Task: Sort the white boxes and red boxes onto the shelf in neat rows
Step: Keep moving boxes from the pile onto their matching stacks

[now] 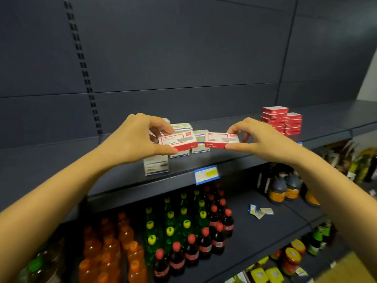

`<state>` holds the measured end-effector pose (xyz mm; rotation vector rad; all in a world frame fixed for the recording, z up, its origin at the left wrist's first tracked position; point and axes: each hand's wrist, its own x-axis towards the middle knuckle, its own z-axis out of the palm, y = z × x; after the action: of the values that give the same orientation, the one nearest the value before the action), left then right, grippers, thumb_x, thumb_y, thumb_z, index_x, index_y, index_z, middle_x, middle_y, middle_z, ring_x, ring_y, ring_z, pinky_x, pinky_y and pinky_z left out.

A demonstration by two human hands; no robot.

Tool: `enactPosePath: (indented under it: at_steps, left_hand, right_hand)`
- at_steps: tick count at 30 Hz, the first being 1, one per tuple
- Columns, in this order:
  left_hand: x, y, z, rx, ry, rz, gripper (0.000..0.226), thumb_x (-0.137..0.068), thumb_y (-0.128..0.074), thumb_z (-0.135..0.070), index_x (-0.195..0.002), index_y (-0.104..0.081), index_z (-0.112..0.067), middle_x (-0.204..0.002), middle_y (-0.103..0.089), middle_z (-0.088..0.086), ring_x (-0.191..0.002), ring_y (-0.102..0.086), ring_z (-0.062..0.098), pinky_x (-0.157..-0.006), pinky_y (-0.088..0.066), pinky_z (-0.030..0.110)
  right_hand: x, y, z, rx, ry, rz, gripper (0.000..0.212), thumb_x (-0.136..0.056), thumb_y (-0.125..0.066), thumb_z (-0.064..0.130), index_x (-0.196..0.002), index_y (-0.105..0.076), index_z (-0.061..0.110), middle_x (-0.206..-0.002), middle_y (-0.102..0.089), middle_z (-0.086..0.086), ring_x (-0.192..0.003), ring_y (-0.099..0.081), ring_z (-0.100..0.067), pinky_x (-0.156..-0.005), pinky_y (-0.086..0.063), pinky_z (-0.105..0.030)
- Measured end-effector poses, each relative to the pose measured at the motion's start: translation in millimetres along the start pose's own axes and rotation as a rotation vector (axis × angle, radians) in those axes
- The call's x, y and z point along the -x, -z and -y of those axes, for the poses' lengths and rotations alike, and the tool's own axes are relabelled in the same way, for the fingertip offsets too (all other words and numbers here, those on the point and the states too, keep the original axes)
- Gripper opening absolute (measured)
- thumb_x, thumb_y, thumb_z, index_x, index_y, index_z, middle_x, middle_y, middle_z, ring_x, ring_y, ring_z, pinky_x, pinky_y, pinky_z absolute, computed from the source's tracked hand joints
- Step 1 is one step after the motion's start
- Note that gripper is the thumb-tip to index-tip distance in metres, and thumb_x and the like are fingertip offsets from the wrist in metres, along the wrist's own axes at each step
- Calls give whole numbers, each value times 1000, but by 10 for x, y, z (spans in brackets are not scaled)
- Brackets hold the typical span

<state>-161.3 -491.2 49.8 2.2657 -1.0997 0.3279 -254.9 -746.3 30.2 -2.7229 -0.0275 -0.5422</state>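
Observation:
My left hand (134, 137) pinches a small red box (177, 142) between thumb and fingers, lifted above a cluster of white boxes (201, 137) on the dark shelf (122, 176). My right hand (259, 139) pinches a second red box (221, 140) just to the right, also in the air. One white box (156, 166) stands near the shelf's front edge. A neat stack of red boxes (282, 121) sits farther right on the same shelf.
A blue price tag (206, 174) hangs on the shelf's front lip. Below stand orange, green and cola bottles (179, 231); dark jars (283, 188) are to the right. Loose paper tags (260, 211) lie on the lower shelf. The dark back panel (183, 58) rises behind.

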Motion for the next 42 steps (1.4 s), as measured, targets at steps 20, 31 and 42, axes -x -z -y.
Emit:
enactPosePath:
  at_steps: [20, 31, 42]
  left_hand:
    - [-1768, -1650, -842, 4, -119, 122, 39, -65, -79, -37, -99, -66, -25, -91, -67, -13, -84, -62, 4, -75, -52, 20]
    - [-1987, -2550, -1198, 37, 102, 99, 39, -62, -80, -38, -97, -66, -28, -91, -67, -19, -84, -62, 3, -80, -51, 20]
    - [-1914, -2890, -1408, 67, 291, -93, 35, -65, -82, -25, -95, -65, -19, -90, -67, -15, -82, -64, -2, -73, -46, 2]
  right_hand:
    - [-471, 934, -2266, 28, -48, -118, 28, -76, -64, 42, -101, -59, 32, -94, -52, 15, -83, -55, -6, -65, -38, -16]
    - [-745, 1300, -3376, -83, 43, -92, 14, -76, -64, 43, -87, -56, 42, -97, -56, 13, -86, -56, -12, -68, -43, -19]
    - [-1057, 1067, -3786, -136, 154, 61, 21, -80, -64, 40, -97, -57, 30, -106, -57, 2, -87, -55, -13, -74, -42, -27]
